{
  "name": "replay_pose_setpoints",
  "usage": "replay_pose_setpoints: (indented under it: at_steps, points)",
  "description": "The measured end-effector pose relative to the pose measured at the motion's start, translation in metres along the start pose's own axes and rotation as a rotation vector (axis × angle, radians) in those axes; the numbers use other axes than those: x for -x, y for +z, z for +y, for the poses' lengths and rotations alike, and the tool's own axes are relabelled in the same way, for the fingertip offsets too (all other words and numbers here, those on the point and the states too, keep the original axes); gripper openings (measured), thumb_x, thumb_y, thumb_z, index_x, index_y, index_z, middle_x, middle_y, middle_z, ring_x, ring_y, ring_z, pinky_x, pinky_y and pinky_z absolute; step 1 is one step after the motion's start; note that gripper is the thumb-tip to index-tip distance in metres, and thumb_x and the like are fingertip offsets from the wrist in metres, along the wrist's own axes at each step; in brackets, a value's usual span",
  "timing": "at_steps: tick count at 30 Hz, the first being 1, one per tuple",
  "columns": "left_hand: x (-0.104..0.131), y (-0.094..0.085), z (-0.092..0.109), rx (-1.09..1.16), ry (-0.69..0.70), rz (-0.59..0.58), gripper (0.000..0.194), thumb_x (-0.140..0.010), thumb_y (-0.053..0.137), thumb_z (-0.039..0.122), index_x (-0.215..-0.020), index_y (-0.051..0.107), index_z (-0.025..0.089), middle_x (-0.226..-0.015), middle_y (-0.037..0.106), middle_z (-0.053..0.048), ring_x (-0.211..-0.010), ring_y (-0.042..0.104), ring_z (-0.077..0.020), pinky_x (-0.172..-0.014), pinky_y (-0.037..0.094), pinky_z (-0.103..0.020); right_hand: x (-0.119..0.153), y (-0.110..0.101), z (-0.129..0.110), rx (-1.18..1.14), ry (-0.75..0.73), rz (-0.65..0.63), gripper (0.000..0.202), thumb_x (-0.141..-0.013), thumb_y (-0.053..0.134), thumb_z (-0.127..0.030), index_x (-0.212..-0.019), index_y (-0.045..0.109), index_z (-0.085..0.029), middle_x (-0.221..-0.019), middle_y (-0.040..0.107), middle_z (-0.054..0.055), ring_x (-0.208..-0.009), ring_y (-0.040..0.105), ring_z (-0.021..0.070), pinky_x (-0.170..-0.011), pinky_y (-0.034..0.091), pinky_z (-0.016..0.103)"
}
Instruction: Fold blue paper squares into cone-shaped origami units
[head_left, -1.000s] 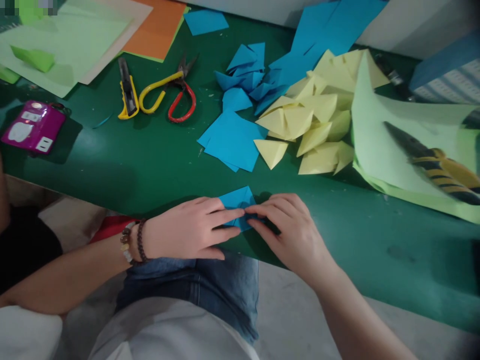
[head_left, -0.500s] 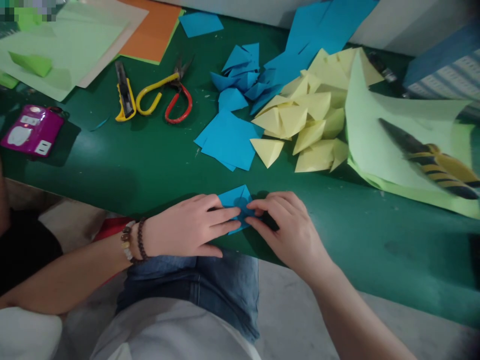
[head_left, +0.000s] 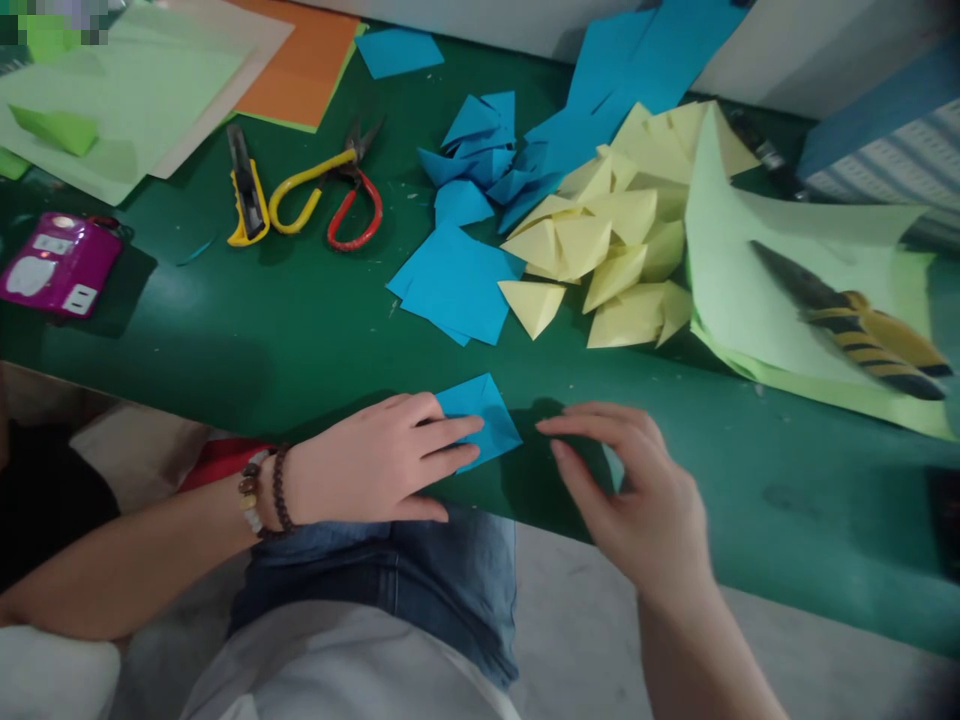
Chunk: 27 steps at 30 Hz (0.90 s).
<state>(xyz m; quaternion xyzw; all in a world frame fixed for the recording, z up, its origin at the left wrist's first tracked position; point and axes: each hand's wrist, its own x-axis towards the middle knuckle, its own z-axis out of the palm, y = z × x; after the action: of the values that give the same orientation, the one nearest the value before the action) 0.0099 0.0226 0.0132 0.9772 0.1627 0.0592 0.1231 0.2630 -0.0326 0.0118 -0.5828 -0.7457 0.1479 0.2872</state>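
Note:
Under the fingertips of my left hand [head_left: 397, 455] lies a small blue sheet of folding paper [head_left: 496, 420], creased and flat near the table's front edge. That hand is spread flat and presses the paper's left part, which it hides. To the right of the paper, my right hand [head_left: 637, 490] hovers apart from it, its thumb and forefinger parted with nothing between them. Just behind the sheet sits a stack of flat blue squares [head_left: 461, 285], and beside it a pile of folded yellow paper pieces [head_left: 600, 235].
Folded blue pieces [head_left: 480, 140] lie farther back. Scissors with red and yellow handles [head_left: 330, 195], a yellow utility knife [head_left: 246, 190] and a purple box [head_left: 61, 262] are at left. Pliers [head_left: 859, 325] rest on pale green sheets [head_left: 802, 250] at right. Orange paper [head_left: 304, 65] lies at back left.
My right hand has let go of the blue paper's right corner and moved right, its fingers opening. My left hand stays pressed on the sheet.

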Motion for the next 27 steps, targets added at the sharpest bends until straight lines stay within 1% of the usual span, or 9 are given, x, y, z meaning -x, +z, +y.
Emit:
replay_pose_setpoints:
  at_steps: [2, 6, 8, 13, 16, 18, 22, 24, 27]
  points:
    - [0.000, 0.000, 0.000, -0.004, -0.004, -0.002, 0.052, -0.092, 0.057, 0.050, -0.129, 0.059, 0.014, -0.142, 0.054, -0.011, -0.105, 0.052, -0.0264, -0.090, 0.046, -0.040, 0.011, 0.000, -0.006, -0.015, 0.055, 0.066, 0.018, -0.089, 0.057, -0.014, -0.102, 0.063, -0.025, -0.099, 0.067, 0.006, -0.098, 0.063, 0.0209, -0.080, 0.052, 0.036]
    - [-0.001, -0.001, 0.001, 0.001, -0.031, -0.010, 0.052, -0.091, 0.058, 0.049, -0.130, 0.058, 0.015, -0.142, 0.054, -0.011, -0.104, 0.052, -0.0256, -0.089, 0.047, -0.039, 0.021, 0.014, -0.017, -0.036, -0.035, 0.002, 0.022, -0.086, 0.057, -0.008, -0.101, 0.059, -0.025, -0.100, 0.074, 0.002, -0.108, 0.062, 0.0206, -0.088, 0.050, 0.037]
    - [-0.001, -0.001, 0.002, 0.009, -0.035, -0.006, 0.052, -0.091, 0.058, 0.049, -0.130, 0.058, 0.015, -0.142, 0.054, -0.010, -0.104, 0.052, -0.0256, -0.089, 0.047, -0.040, 0.022, 0.020, -0.018, 0.001, -0.053, 0.013, 0.023, -0.086, 0.057, -0.008, -0.102, 0.058, -0.025, -0.101, 0.074, 0.001, -0.112, 0.061, 0.0220, -0.092, 0.048, 0.041]
    - [-0.001, -0.001, 0.001, 0.021, -0.021, 0.001, 0.052, -0.091, 0.059, 0.050, -0.129, 0.059, 0.014, -0.141, 0.055, -0.010, -0.103, 0.052, -0.0260, -0.090, 0.047, -0.040, 0.028, 0.015, -0.010, 0.127, 0.052, 0.147, 0.016, -0.088, 0.057, -0.012, -0.098, 0.058, -0.024, -0.097, 0.075, 0.003, -0.115, 0.062, 0.0253, -0.099, 0.044, 0.047]
    - [-0.001, -0.001, -0.001, 0.025, -0.006, 0.012, 0.051, -0.091, 0.059, 0.049, -0.127, 0.060, 0.014, -0.140, 0.056, -0.010, -0.102, 0.053, -0.0260, -0.089, 0.047, -0.040, 0.030, 0.010, -0.009, 0.182, 0.113, 0.219, 0.012, -0.089, 0.058, -0.016, -0.099, 0.060, -0.023, -0.093, 0.074, 0.003, -0.110, 0.064, 0.0248, -0.094, 0.047, 0.043]
    - [-0.001, 0.000, -0.003, 0.022, 0.008, 0.021, 0.050, -0.091, 0.059, 0.049, -0.126, 0.061, 0.014, -0.139, 0.057, -0.010, -0.103, 0.053, -0.0261, -0.090, 0.047, -0.040, 0.027, 0.010, -0.011, 0.226, 0.080, 0.232, 0.011, -0.089, 0.061, -0.019, -0.099, 0.061, -0.023, -0.090, 0.073, 0.003, -0.103, 0.064, 0.0228, -0.087, 0.048, 0.038]
    - [-0.001, 0.000, -0.004, 0.008, 0.019, 0.029, 0.049, -0.091, 0.059, 0.048, -0.127, 0.061, 0.014, -0.140, 0.057, -0.011, -0.103, 0.053, -0.0257, -0.092, 0.046, -0.040, 0.013, 0.016, -0.013, 0.337, -0.077, 0.159, 0.002, -0.089, 0.063, -0.022, -0.090, 0.061, -0.022, -0.078, 0.068, 0.003, -0.087, 0.059, 0.0217, -0.077, 0.044, 0.035]
    - [-0.001, 0.001, -0.004, 0.011, 0.013, 0.028, 0.050, -0.091, 0.059, 0.048, -0.128, 0.061, 0.014, -0.140, 0.056, -0.010, -0.103, 0.053, -0.0254, -0.092, 0.046, -0.040, 0.008, 0.019, -0.013, 0.363, -0.102, 0.111, 0.007, -0.091, 0.061, -0.023, -0.084, 0.060, -0.021, -0.074, 0.066, 0.003, -0.083, 0.055, 0.0220, -0.072, 0.041, 0.034]
    - [-0.001, 0.001, -0.004, 0.031, 0.006, 0.036, 0.049, -0.092, 0.058, 0.048, -0.127, 0.061, 0.014, -0.141, 0.056, -0.009, -0.103, 0.053, -0.0250, -0.092, 0.047, -0.040, 0.005, 0.023, -0.014, 0.372, -0.108, 0.086, 0.010, -0.091, 0.060, -0.022, -0.081, 0.059, -0.021, -0.071, 0.064, 0.003, -0.082, 0.052, 0.0219, -0.069, 0.037, 0.033]
